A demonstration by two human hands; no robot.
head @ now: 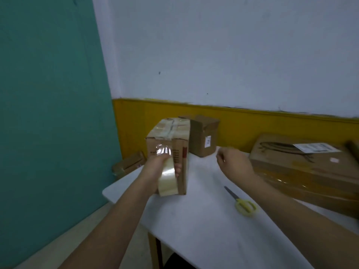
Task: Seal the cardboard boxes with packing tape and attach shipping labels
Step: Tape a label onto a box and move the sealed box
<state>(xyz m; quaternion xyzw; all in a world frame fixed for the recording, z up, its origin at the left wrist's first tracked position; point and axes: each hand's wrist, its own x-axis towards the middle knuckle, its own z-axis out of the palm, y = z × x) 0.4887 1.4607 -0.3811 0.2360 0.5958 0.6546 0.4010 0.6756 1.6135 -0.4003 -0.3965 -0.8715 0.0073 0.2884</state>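
A: Task box?

B: Tall cardboard box (175, 152), upright near the left edge of the white table (194, 220). Clear tape strips cross its top and run down the near face, shiny patch there.

A: Tape roll?

B: Clear packing tape roll (167, 179), held against the near face of that box. Left hand (157, 167) grips it, fingers curled round the roll, one fingertip showing on the right side of it.

A: Right hand?

B: Right hand (233, 164) hovers above the table to the right of the box, apart from it. Fingers curled loosely inward, blurry; looks like it holds nothing, but the fingertips are hard to read.

A: Other boxes?

B: Smaller brown box (204, 136) just behind the tall one, touching or nearly so, cannot tell. Small white label (208, 141) on its right face. Big flat box (303, 167) on the right side of the table, fish drawing on top, white shipping label (316, 148) stuck to its top. Another taped box (129, 164) sits lower, behind the table's left corner, partly hidden.

A: Tools?

B: Scissors (241, 201) with yellow handles, flat on the table, between the right forearm and the tall box, blades pointing away.

A: Background?

B: Teal wall left, pale wall ahead with a yellow band along its base.
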